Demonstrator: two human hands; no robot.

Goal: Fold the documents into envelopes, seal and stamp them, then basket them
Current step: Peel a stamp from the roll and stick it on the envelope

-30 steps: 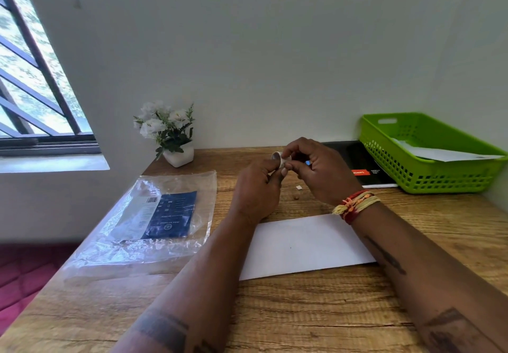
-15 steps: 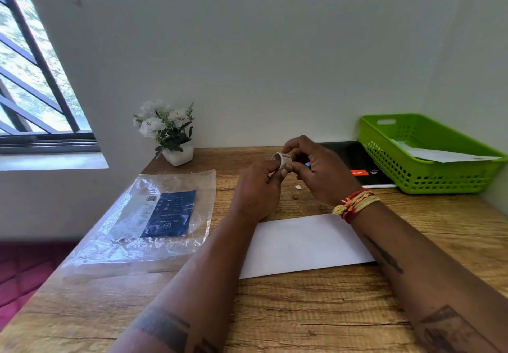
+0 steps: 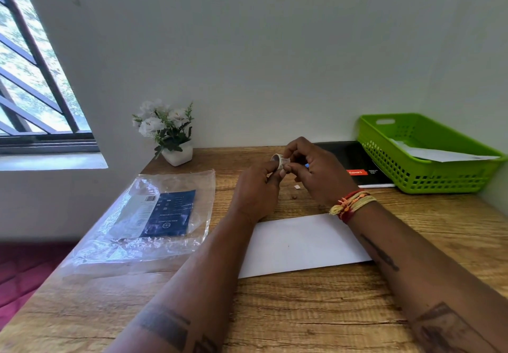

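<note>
Close together above a wooden desk [image 3: 302, 311]: left hand [image 3: 257, 187] gripping a small tape roll [image 3: 278, 159] in curled fingers, right hand [image 3: 319, 172] pinching at its edge, probably picking the end free to seal with. Just below, flat on the desk between the forearms, a white envelope [image 3: 299, 245], likely waiting for tape. Far right, green basket [image 3: 445, 179] already holding one white envelope or sheet. Left, plastic packet [image 3: 154, 215]; behind, potted flowers [image 3: 167, 132]
</note>
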